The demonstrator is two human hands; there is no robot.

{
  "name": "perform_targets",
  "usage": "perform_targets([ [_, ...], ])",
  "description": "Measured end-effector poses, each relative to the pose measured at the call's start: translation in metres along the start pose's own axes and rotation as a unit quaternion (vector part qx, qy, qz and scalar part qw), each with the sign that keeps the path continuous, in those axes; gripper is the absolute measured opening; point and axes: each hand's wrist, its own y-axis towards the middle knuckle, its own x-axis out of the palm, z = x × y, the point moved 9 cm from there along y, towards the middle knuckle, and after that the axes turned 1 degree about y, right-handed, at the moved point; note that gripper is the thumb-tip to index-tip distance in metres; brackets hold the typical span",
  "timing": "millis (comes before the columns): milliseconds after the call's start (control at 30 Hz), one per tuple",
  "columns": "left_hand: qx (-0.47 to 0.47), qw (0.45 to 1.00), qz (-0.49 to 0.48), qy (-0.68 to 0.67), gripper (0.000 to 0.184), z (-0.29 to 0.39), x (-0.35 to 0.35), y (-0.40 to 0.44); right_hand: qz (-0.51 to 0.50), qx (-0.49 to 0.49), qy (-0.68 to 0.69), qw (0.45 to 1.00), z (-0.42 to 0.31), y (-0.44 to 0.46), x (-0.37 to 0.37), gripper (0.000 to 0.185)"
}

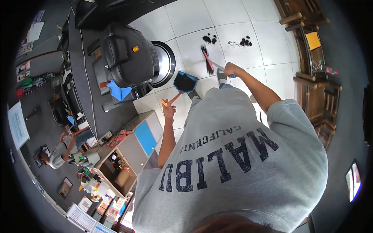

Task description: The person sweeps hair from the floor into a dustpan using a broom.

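My left hand [168, 110] is closed around the orange handle [176, 97] of a blue dustpan [195, 83]. The pan is low by the floor, near my feet, and holds a dark heap of what looks like cut hair [184, 82]. My right hand [232, 70] grips the blue end of a broom [207, 60] with a red-pink head and black bristles. Its bristles are at the tiles, to the right of the pan and apart from it. Beyond the broom lie two loose clumps of dark hair, one nearer [210, 39] and one farther right [244, 41].
A black barber chair [128, 58] on a round metal base [167, 64] stands close left of the pan. Bamboo benches [311, 83] line the right side. At lower left are a cabinet [145, 138] and a cluttered counter; a mirror reflects a person [60, 153].
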Motion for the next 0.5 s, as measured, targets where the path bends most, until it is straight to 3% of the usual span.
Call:
perform_targets([
  [33, -0.005, 1.000, 0.010, -0.002, 0.035, -0.005, 0.006, -0.003, -0.003, 0.013, -0.049, 0.999, -0.024, -0.026, -0.015, 0.016],
  [133, -0.022, 0.998, 0.040, -0.034, 0.037, -0.011, 0.028, -0.020, -0.032, -0.035, 0.019, 0.999, -0.037, -0.038, -0.034, 0.015],
  [267, -0.034, 0.995, 0.067, -0.072, 0.037, -0.012, 0.056, -0.037, -0.054, -0.049, 0.179, 0.981, -0.035, 0.014, -0.052, 0.017],
  [333, -0.038, 0.994, 0.069, -0.078, 0.038, -0.014, 0.066, -0.040, -0.056, 0.075, 0.249, 0.964, -0.038, 0.013, -0.071, 0.018],
  [400, -0.041, 0.994, 0.069, -0.074, 0.039, -0.011, 0.074, -0.042, -0.036, 0.085, 0.327, 0.941, -0.034, 0.032, -0.083, 0.019],
  [500, -0.039, 0.995, 0.054, -0.080, 0.038, -0.005, 0.084, -0.043, 0.011, 0.029, 0.233, 0.972, -0.007, 0.068, -0.114, 0.016],
])
